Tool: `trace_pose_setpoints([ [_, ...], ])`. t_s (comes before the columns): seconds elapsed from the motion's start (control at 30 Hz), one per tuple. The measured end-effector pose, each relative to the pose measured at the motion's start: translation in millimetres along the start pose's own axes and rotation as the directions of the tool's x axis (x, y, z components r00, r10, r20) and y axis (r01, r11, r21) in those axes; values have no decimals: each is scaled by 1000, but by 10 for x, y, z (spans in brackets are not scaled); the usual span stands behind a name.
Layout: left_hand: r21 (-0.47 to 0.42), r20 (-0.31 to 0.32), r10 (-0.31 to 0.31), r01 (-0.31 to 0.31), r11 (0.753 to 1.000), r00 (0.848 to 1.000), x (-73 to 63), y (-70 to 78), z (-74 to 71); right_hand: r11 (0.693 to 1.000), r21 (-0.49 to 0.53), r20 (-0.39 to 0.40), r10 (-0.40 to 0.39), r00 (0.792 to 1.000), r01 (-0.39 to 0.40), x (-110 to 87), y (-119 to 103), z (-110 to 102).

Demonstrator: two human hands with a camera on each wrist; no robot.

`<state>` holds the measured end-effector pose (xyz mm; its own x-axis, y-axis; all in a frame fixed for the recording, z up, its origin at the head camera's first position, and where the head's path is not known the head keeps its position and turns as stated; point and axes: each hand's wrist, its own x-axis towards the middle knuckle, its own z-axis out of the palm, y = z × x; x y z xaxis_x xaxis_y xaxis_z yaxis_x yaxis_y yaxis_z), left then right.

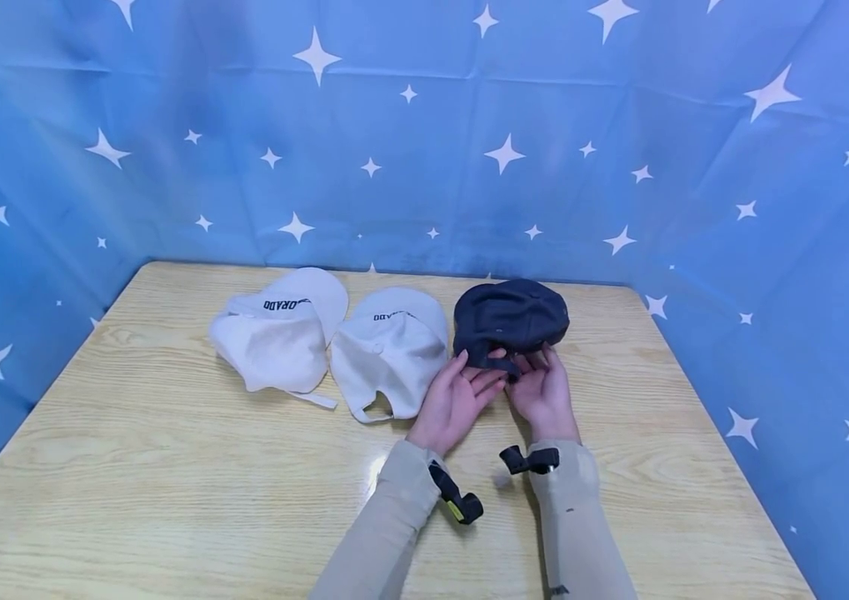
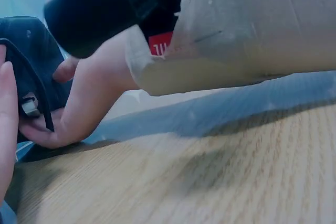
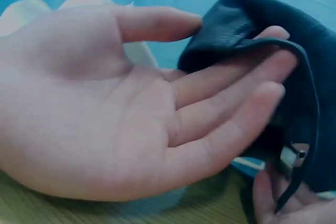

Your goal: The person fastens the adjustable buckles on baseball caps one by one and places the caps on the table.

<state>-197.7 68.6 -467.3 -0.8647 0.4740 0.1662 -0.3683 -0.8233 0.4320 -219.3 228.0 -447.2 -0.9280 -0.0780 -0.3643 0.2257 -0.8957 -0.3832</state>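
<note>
A dark navy cap point(image 1: 517, 312) is at the right of the row, its back opening and strap facing me. My left hand point(image 1: 454, 408) holds its left rim, palm turned up. In the right wrist view, the left thumb is against the outside while the fingers reach into the opening behind the strap point(image 3: 310, 87). My right hand point(image 1: 544, 396) grips the right rim near the metal buckle point(image 2: 30, 107), thumb outside and fingers below. Left of these hands lies a white cap point(image 1: 387, 358), with another white cap point(image 1: 274, 342) beside it, both with dark lettering.
The caps are near the back of a wooden table point(image 1: 169, 500). A blue curtain with white stars point(image 1: 394, 167) surrounds the table's back and sides. Black camera mounts point(image 1: 461, 500) are strapped on both sleeves.
</note>
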Motion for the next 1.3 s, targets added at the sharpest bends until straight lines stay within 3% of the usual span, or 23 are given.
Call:
trace_pose_setpoints([
  [0.13, -10, 18, 22, -21, 1000, 1000, -1, 17, 14, 998, 62, 48, -2, 999, -1, -14, -43, 7],
  [0.27, 7, 57, 70, -71, 997, 996, 1, 25, 30, 999, 49, 83, -19, 996, 15, -58, -116, 47],
  [0.37, 108, 112, 68, -80, 991, 991, -13, 11, 51, 999, 36, 96, -30, 995, 26, -104, -169, 84],
  [0.43, 215, 156, 39, -73, 974, 987, -27, -6, 84, 999, 20, 103, -29, 994, 27, -132, -199, 104],
  [0.5, 361, 190, -5, -66, 930, 982, -48, -23, 141, 1000, 6, 122, -24, 992, 23, -147, -223, 114],
  [0.63, 601, 161, -75, -37, 798, 984, -105, -59, 270, 1000, -7, 128, 10, 992, -9, -174, -253, 103],
  [0.7, 663, 130, -100, -12, 748, 986, -117, -86, 283, 1000, -8, 127, 26, 992, -25, -187, -265, 100],
  [0.77, 695, 111, -122, 11, 719, 986, -108, -119, 246, 999, -15, 142, 30, 989, -28, -204, -282, 101],
  [0.9, 762, 99, -203, 57, 645, 974, -87, -130, 148, 998, -61, 281, 40, 959, -23, -212, -319, 93],
  [0.97, 821, 79, -245, 76, 566, 966, -87, -101, 130, 996, -89, 361, 48, 931, -16, -204, -327, 84],
  [1.07, 912, 24, -296, 101, 399, 955, -100, -40, 121, 993, -114, 448, 51, 893, 1, -183, -325, 72],
  [1.13, 947, -21, -321, 122, 297, 947, -110, -2, 122, 992, -125, 472, 40, 880, 22, -176, -315, 64],
  [1.17, 953, -43, -331, 139, 271, 942, -119, 17, 130, 992, -125, 479, 33, 877, 31, -174, -310, 60],
  [1.2, 953, -57, -334, 151, 263, 941, -125, 33, 139, 992, -117, 483, 26, 875, 36, -174, -305, 56],
  [1.3, 937, -78, -333, 183, 298, 940, -137, 70, 168, 994, -97, 479, 7, 878, 46, -183, -295, 49],
])
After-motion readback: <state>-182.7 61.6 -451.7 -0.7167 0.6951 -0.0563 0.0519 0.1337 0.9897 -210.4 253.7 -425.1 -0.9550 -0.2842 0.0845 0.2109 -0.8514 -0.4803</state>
